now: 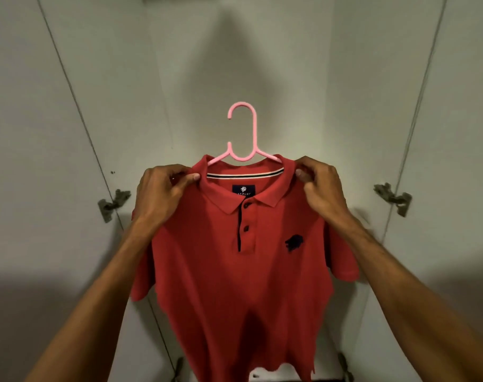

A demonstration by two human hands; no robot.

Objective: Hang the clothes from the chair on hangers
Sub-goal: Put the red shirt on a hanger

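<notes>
- Both hands gripped the garment: your left hand (pixel 163 194) pinched the shoulder beside the collar between thumb and curled fingers, and your right hand (pixel 321 186) pinched the opposite shoulder likewise.
- The red polo shirt (pixel 235 271) hung front-facing on the pink hanger (pixel 246 128), whose arms ran inside the neck opening. This matched grip probably served to seat each shoulder squarely.
- The hook stood upright and touched no rail in view, so your hands carried the load.
- You faced the open wardrobe (pixel 235 64). The likely remaining step was hooking onto a rail, which was not visible.
</notes>
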